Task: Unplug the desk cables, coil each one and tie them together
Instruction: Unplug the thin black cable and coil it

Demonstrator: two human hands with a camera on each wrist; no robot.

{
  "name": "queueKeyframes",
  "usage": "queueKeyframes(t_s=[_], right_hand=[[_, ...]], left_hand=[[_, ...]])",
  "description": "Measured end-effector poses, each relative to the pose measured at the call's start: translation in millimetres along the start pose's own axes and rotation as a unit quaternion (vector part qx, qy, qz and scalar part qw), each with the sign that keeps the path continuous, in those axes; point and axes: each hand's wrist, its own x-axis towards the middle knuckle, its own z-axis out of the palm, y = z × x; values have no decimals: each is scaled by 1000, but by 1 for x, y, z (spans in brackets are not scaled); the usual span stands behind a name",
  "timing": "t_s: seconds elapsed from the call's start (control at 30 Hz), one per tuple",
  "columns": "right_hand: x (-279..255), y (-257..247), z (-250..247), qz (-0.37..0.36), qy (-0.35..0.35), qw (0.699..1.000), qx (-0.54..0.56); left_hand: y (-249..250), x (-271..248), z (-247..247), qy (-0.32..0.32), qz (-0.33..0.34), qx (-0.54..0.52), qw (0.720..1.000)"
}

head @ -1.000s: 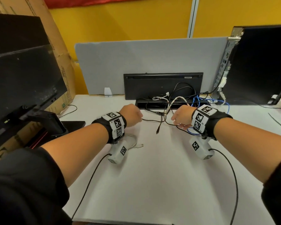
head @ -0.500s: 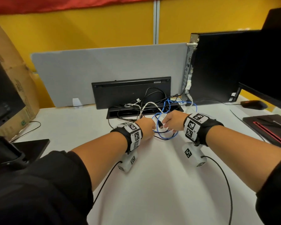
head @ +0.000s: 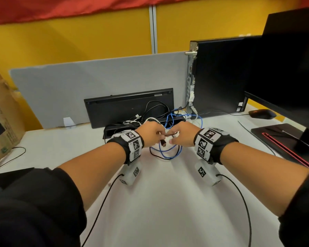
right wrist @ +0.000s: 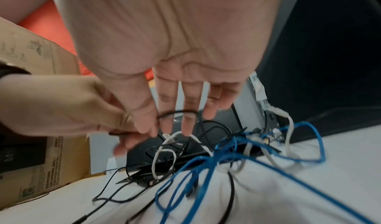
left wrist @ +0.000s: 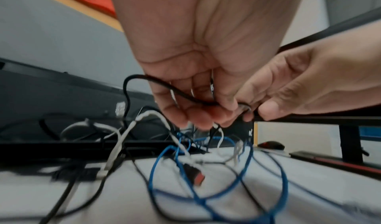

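Observation:
My left hand [head: 156, 135] and right hand [head: 175, 138] meet above a tangle of cables on the white desk [head: 168, 202]. The left hand's curled fingers [left wrist: 185, 113] grip a thin black cable [left wrist: 179, 94]. My right hand [left wrist: 257, 112] pinches the same cable between thumb and forefinger, its other fingers [right wrist: 187, 113] nearly straight. A black plug [head: 163, 143] hangs between the hands. Blue cable loops [head: 169, 152] lie under them, with white cables [right wrist: 171, 139] behind. A blue cable [right wrist: 226, 149] runs back to the computer.
A black desktop tower [head: 221, 77] stands at the back right, with cables plugged into its rear. A keyboard [head: 128, 107] leans on the grey divider [head: 96, 82] behind a black cable box [head: 112, 130]. Mouse [head: 261, 114] and monitor [head: 292, 68] right, cardboard box [head: 0, 113] left.
The view has swung to the right. My hands, apart a second ago with the black cable stretched between them, have come together over the blue loops.

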Motion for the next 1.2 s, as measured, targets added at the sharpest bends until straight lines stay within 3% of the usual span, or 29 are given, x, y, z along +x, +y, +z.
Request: queueKeyframes(t_s=[0.1,0.3,0.5,0.87,1.1,1.2], right_hand=[[0,-7,-23,-43,69,997,-14],[6,-26,-85,-92,192,972,100],[7,-36,-129,-101,259,958,69],[-7,19,-166,33,401,913,74],[-13,32,-157,68,437,892,95],[-15,29,-150,76,416,898,123]], left_hand=[[8,2,-32,58,30,-21,998],[12,1,-102,140,29,-72,987],[2,-7,-145,202,21,-98,974],[-30,-30,-173,247,-46,-141,958],[-25,-35,-177,253,-50,-142,956],[-20,-34,-177,258,-44,-147,954]])
